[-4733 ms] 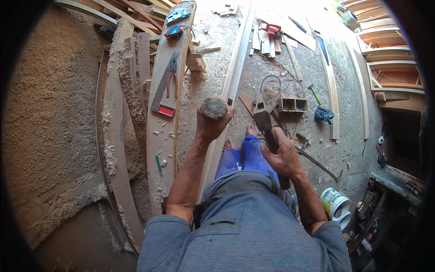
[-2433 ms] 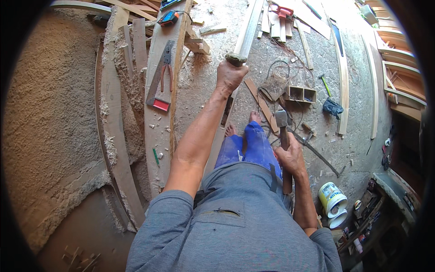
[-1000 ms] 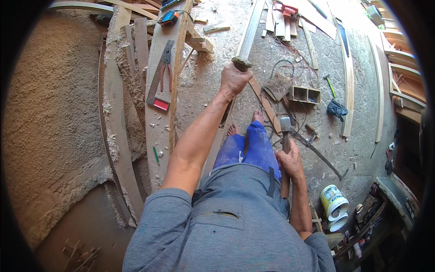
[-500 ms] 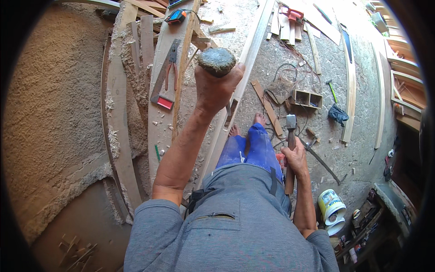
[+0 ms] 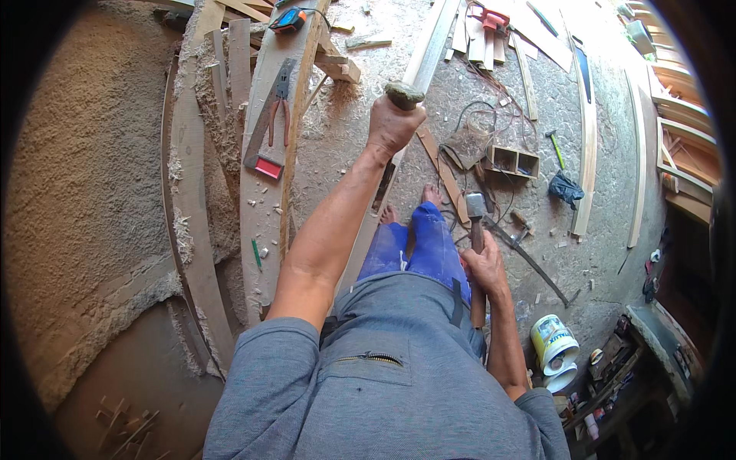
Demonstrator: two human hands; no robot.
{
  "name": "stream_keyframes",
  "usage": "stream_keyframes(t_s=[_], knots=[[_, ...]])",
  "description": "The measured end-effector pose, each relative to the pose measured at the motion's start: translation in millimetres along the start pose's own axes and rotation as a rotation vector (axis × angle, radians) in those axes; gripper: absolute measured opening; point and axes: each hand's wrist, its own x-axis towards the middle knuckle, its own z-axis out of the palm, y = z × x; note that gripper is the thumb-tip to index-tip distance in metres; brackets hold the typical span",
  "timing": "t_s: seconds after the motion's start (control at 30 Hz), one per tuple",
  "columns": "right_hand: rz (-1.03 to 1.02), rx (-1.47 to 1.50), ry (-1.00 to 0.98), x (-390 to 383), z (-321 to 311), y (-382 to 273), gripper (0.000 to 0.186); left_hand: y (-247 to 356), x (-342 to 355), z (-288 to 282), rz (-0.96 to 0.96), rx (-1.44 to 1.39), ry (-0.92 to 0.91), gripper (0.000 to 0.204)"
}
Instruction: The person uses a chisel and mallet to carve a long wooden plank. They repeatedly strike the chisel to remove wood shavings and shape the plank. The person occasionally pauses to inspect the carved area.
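My left hand is wrapped round the thick handle of a chisel, its battered, rounded end upward. The blade is hidden below the fist. Under that arm runs a long pale timber beam, with a dark slot cut in it near my feet. My right hand grips a hammer by its wooden handle, close to my right thigh. The hammer's grey metal head points away from me, apart from the chisel.
On a plank bench at left lie pliers, a try square and a tape measure. Right of my feet are a wooden box, cables and a handsaw-like curved bar. A white bucket stands lower right.
My left hand and the chisel have moved lower, farther from the camera, and to the right over the beam. The hammer has shifted slightly left, still in my right hand.
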Motion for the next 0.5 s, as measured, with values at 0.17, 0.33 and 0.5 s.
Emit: stream_keyframes(t_s=[0.17, 0.33, 0.5], knots=[[-0.027, 0.002, 0.026, 3.0, -2.8, 8.2, 0.034, -19.0, -6.4, 7.9, -0.055, -0.021, -0.026, 0.010], [-0.054, -0.026, 0.045, 1.6, -7.3, 10.8, 0.033, 12.6, -17.9, -2.4, -0.289, -0.068, -0.254, 0.007], [0.022, 0.022, 0.055, -5.9, -15.9, 13.1, 0.032, 168.6, -13.6, -107.2, -0.009, -0.124, -0.332, 0.022]])
